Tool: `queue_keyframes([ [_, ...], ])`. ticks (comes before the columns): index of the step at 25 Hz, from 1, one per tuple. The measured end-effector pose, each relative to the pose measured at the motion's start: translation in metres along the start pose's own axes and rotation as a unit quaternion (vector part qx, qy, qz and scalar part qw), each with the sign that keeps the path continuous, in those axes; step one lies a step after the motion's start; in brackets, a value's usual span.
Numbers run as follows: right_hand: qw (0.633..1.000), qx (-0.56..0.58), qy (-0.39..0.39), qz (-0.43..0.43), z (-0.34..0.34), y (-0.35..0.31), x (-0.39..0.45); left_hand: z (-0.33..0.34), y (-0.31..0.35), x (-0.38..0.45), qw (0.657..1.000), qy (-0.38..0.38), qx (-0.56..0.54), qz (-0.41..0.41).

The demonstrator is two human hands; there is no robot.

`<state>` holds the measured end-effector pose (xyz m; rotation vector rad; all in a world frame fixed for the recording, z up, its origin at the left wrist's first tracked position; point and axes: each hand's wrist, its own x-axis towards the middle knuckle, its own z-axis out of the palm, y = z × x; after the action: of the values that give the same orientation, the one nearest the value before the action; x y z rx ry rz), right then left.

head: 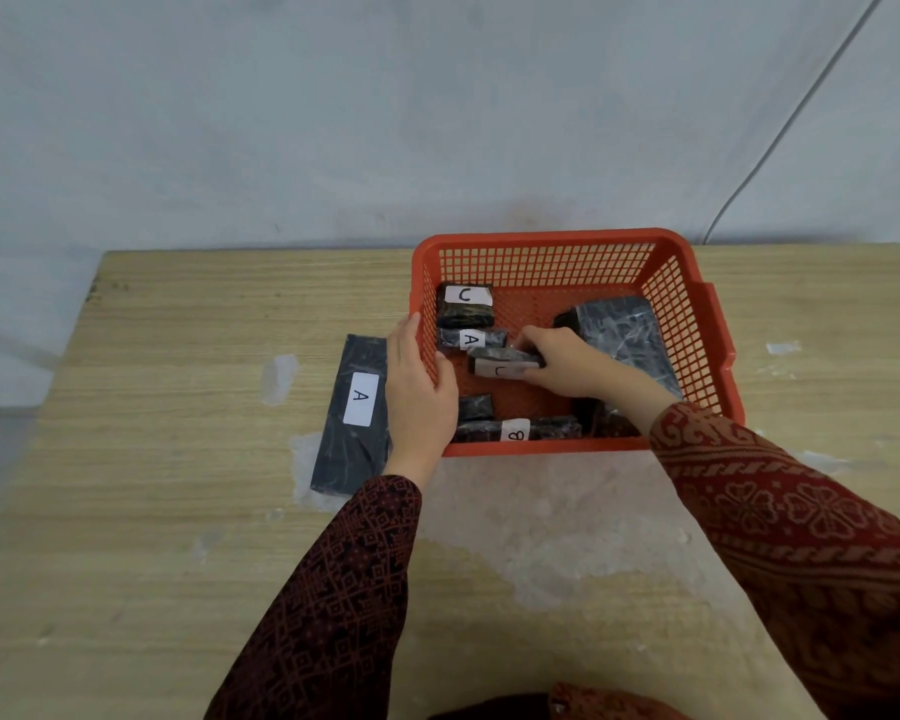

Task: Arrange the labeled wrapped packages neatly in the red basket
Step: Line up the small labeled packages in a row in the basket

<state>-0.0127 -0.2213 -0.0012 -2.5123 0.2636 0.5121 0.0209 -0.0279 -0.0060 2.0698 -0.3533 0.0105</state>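
The red basket (694,324) stands on the table, right of centre. My left hand (419,392) grips its left wall. Inside it, my right hand (562,368) holds a small black wrapped package with a white label (494,367), tilted above the basket floor. Behind that lie a package labeled C (464,305) and a thin one labeled A (471,338), both against the left wall. A package labeled B (515,431) lies along the front wall. A large wrapped package (624,330) leans in the right half. Outside, a long black package labeled A (357,413) lies left of the basket.
The wooden table (178,459) has worn white patches in front of the basket (541,517). A grey wall rises right behind the table's far edge. A thin cable (780,137) runs down the wall at the right.
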Motion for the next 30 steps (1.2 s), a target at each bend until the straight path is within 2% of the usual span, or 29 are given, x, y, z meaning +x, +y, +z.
queue_keyframes([
  [3, 0.999, 0.023, -0.031, 0.005, -0.005, 0.006, 0.002, 0.0, 0.0, 0.0, 1.0, 0.0, -0.003, -0.005],
  [6, 0.997, 0.072, -0.015, 0.028, -0.005, 0.01, 0.001, -0.001, 0.0, 0.0, 1.0, -0.004, -0.009, -0.008],
  [9, 0.995, 0.089, 0.026, 0.047, 0.007, 0.005, 0.001, -0.001, 0.0, 0.0, 1.0, -0.002, -0.007, -0.008],
  [16, 0.971, 0.116, 0.182, 0.1, 0.031, -0.01, 0.006, -0.002, 0.001, 0.0, 1.0, -0.005, 0.003, -0.007],
  [20, 0.962, 0.143, 0.206, 0.105, 0.034, -0.015, 0.003, -0.002, 0.001, -0.001, 1.0, -0.009, 0.006, -0.007],
  [22, 0.969, 0.022, 0.236, 0.069, 0.034, -0.019, -0.002, -0.002, 0.001, -0.001, 1.0, -0.006, 0.003, -0.004],
  [24, 0.963, -0.098, 0.248, -0.039, 0.033, -0.023, -0.007, -0.001, 0.0, 0.0, 1.0, 0.002, -0.001, -0.003],
  [26, 0.966, -0.135, 0.144, -0.167, 0.032, -0.025, -0.009, -0.001, -0.001, 0.001, 1.0, 0.007, -0.001, -0.005],
  [28, 0.944, -0.216, 0.042, -0.247, 0.035, -0.025, -0.01, -0.001, -0.001, 0.0, 1.0, 0.008, -0.002, -0.006],
  [30, 0.919, -0.285, 0.041, -0.269, 0.035, -0.026, -0.008, -0.001, -0.001, -0.001, 1.0, 0.01, -0.002, -0.009],
])
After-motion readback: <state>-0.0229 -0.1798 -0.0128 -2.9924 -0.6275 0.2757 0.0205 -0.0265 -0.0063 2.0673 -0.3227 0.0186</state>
